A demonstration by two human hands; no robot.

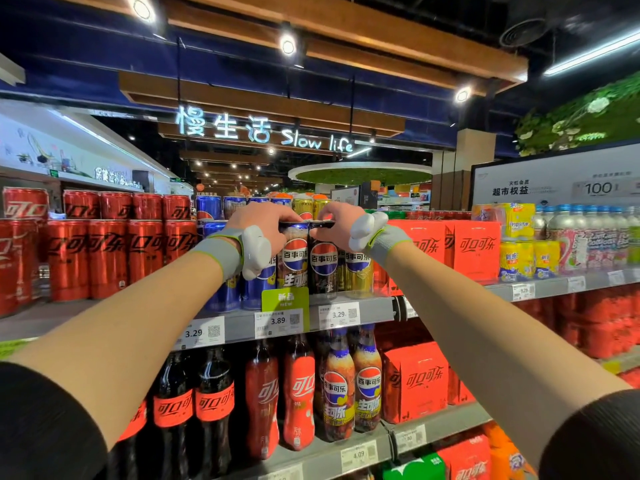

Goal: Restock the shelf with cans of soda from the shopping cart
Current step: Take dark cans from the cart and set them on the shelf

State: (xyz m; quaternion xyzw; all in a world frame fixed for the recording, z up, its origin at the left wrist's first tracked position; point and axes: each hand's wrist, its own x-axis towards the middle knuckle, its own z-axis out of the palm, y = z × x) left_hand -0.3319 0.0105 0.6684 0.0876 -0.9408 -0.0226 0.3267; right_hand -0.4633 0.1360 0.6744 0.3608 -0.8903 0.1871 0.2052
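Note:
Both my arms reach out to the top shelf [363, 308]. My left hand [258, 220] grips the top of a tall Pepsi can [294, 261] with a brown-and-yellow label, its fingers curled over the rim. Right beside it, my right hand [341, 218] grips the top of a black Pepsi can [323, 263]. The two cans stand upright and touch each other at the shelf's front edge, above the price tags. Blue Pepsi cans [221, 289] stand behind my left wrist, and a gold Pepsi can [358, 271] stands to the right. The shopping cart is out of view.
Red Coca-Cola cans [107, 258] stacked two high fill the shelf to the left. Red Coca-Cola cartons [476, 249] and yellow cans [526, 259] stand to the right. Cola bottles [298, 393] fill the shelf below. A green "new" tag [284, 299] hangs at the shelf edge.

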